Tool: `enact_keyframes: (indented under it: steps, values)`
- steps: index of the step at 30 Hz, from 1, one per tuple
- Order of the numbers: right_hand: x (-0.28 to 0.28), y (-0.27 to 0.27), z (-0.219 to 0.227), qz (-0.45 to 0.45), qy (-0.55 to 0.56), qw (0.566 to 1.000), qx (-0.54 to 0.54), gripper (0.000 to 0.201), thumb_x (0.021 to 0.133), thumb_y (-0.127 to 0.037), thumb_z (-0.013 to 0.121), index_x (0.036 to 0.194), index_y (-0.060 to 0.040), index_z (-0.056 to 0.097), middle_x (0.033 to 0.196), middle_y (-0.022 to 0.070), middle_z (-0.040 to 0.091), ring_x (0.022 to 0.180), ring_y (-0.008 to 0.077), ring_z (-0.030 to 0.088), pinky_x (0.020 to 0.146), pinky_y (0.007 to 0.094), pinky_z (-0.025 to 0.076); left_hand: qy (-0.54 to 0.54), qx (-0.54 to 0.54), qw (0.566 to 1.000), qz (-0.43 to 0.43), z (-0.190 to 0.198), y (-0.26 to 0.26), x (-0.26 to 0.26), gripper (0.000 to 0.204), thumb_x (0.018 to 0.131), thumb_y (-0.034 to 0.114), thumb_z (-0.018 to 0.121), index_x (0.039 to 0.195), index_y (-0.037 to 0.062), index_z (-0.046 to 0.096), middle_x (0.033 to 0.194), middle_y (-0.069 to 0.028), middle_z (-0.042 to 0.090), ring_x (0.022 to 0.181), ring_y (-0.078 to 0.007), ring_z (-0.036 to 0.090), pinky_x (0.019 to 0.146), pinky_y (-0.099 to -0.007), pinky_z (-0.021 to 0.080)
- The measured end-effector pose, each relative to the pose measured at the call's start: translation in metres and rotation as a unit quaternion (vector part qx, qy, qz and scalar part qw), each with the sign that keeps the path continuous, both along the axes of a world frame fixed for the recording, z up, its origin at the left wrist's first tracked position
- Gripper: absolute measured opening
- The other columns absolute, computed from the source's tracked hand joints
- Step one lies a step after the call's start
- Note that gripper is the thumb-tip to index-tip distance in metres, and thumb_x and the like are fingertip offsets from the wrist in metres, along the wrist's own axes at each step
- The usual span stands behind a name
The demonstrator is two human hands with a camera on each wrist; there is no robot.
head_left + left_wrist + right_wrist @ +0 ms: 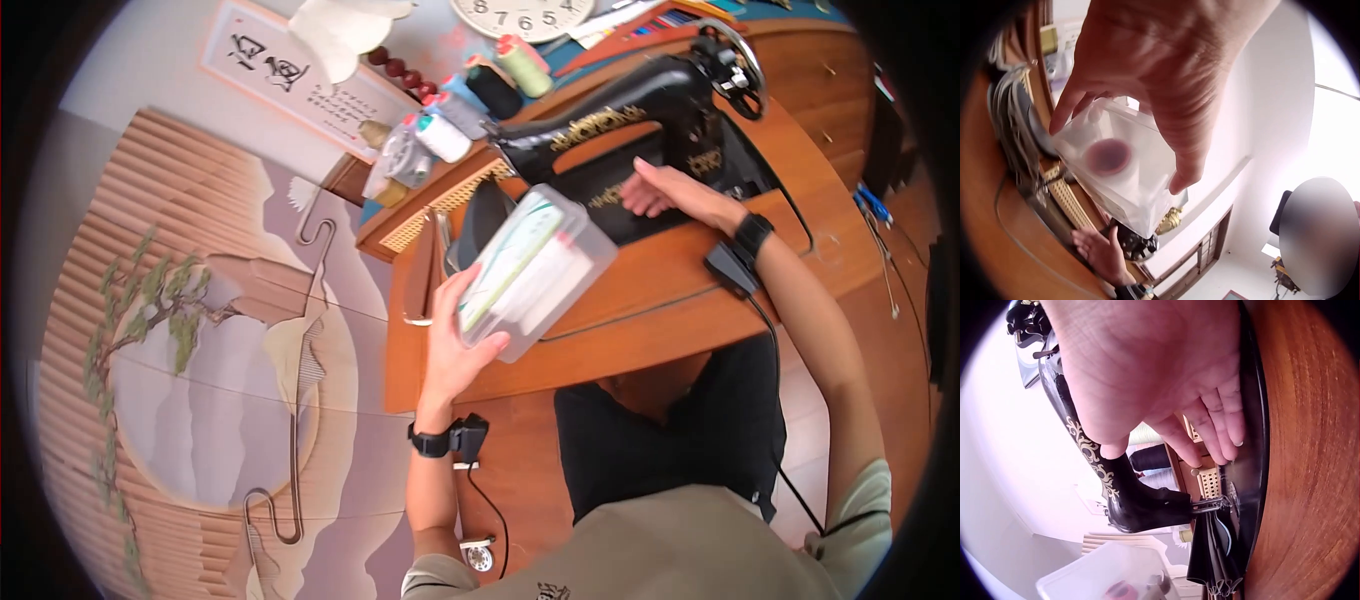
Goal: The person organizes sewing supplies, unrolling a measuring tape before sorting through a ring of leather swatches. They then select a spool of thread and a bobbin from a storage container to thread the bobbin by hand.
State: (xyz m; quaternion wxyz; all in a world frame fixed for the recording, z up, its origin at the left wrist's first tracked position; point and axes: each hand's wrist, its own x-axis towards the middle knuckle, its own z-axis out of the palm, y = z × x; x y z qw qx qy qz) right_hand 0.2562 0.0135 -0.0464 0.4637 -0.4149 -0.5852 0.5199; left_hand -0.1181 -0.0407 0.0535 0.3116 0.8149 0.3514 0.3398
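My left hand [458,335] grips a clear plastic box [548,275] by its end, thumb on one side and fingers on the other, holding it tilted above the wooden sewing table. A patterned label and white contents show through its wall; the left wrist view shows a dark reddish round thing [1109,156] inside. My right hand [678,193] hovers with its fingers extended and nothing in it, in front of the black sewing machine [590,125] with gold ornament. Dark fabric [1207,550] lies beneath the needle in the right wrist view.
Behind the machine, several thread spools [493,90] line a shelf beside a round clock [522,15]. The handwheel [735,75] rises at the machine's right end. A decorated folding screen [220,330] stands on the left. A cable [775,380] hangs from my right wrist.
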Motion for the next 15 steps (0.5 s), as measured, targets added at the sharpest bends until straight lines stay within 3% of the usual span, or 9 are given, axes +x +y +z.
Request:
enact_keyframes:
  steps: [5, 8, 10, 15]
  values:
    - [-0.003, -0.003, 0.002, -0.025, -0.003, 1.0, 0.009, 0.065, 0.097, -0.056, 0.034, 0.097, 0.0017, 0.063, 0.086, 0.0075, 0.065, 0.074, 0.0123, 0.059, 0.068, 0.0252, 0.049, 0.048, 0.145, 0.971, 0.185, 0.034, 0.044, -0.08, 0.081, 0.07, 0.036, 0.077, 0.136, 0.0037, 0.043, 0.132, -0.015, 0.047, 0.122, -0.0258, 0.046, 0.101, -0.0378, 0.038]
    - [-0.002, 0.003, -0.003, -0.015, -0.045, 0.998, 0.027, 0.061, 0.097, -0.054, 0.037, 0.094, 0.0017, 0.063, 0.082, 0.0072, 0.064, 0.074, 0.0121, 0.059, 0.066, 0.0245, 0.048, 0.139, 0.233, 0.902, 0.336, 0.05, 0.088, -0.114, 0.077, 0.071, 0.036, 0.078, 0.133, 0.0028, 0.045, 0.127, -0.0191, 0.043, 0.119, -0.032, 0.044, 0.099, -0.0415, 0.038]
    - [-0.003, 0.005, -0.004, -0.022, -0.041, 0.999, 0.026, 0.055, 0.097, -0.05, 0.041, 0.091, 0.0007, 0.063, 0.079, 0.0061, 0.064, 0.071, 0.0114, 0.058, 0.062, 0.0237, 0.048, 0.154, 0.249, 0.862, 0.415, 0.049, 0.133, -0.143, 0.08, 0.07, 0.039, 0.077, 0.133, 0.0032, 0.045, 0.126, -0.0245, 0.042, 0.118, -0.0365, 0.043, 0.1, -0.0427, 0.037]
    - [-0.004, 0.005, 0.0, -0.028, -0.054, 0.998, 0.022, 0.041, 0.098, -0.038, 0.047, 0.087, -0.0015, 0.062, 0.077, 0.0036, 0.063, 0.066, 0.0086, 0.057, 0.058, 0.0218, 0.047, 0.13, 0.215, 0.814, 0.524, 0.048, 0.226, -0.187, 0.088, 0.065, 0.048, 0.077, 0.133, 0.0035, 0.045, 0.126, -0.0314, 0.04, 0.119, -0.041, 0.042, 0.101, -0.0446, 0.036]
